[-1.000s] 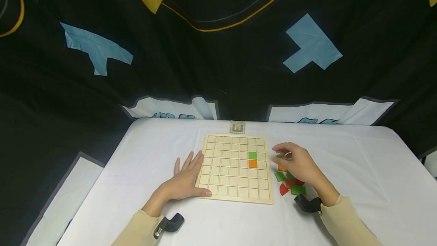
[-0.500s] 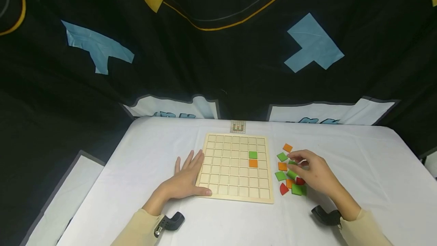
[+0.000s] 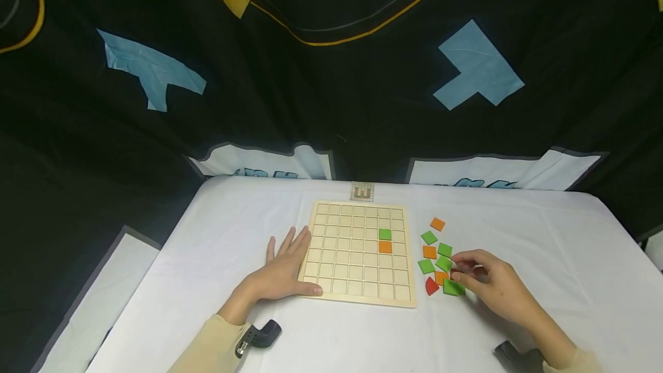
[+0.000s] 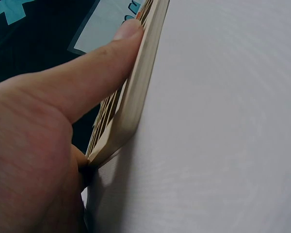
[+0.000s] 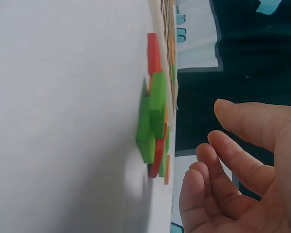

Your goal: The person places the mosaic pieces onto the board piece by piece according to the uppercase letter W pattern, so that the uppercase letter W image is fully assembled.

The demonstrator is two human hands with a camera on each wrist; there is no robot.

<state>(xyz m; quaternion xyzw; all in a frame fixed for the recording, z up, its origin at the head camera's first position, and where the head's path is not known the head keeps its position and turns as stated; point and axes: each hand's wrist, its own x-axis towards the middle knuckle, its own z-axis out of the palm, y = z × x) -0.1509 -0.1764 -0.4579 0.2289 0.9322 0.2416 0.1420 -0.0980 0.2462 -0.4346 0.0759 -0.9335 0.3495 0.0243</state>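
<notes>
My left hand [image 3: 279, 275] lies with spread fingers along the left side of a wooden grid board [image 3: 342, 258], its thumb over the near left corner. In the left wrist view the thumb rests on the board's rim [image 4: 145, 73]. A green square tile [image 3: 385, 234] and an orange square tile [image 3: 385, 247] sit in adjoining cells. My right hand [image 3: 499, 289] hovers at the right of a loose tile pile, thumb and fingers apart with nothing between them. Below the fingers in the right wrist view are green tiles [image 5: 157, 104] and a red piece [image 5: 158, 158].
Several loose green and orange tiles [image 3: 437, 224] lie right of the board, with a red quarter-round piece [image 3: 431, 286] at the near side. A small patterned card [image 3: 362, 191] lies behind the board. A dark patterned curtain [image 3: 331, 102] hangs behind the white table [image 3: 544, 235].
My right hand has moved right and toward the near side across the pile, uncovering several green and orange tiles. The left hand stays on the board.
</notes>
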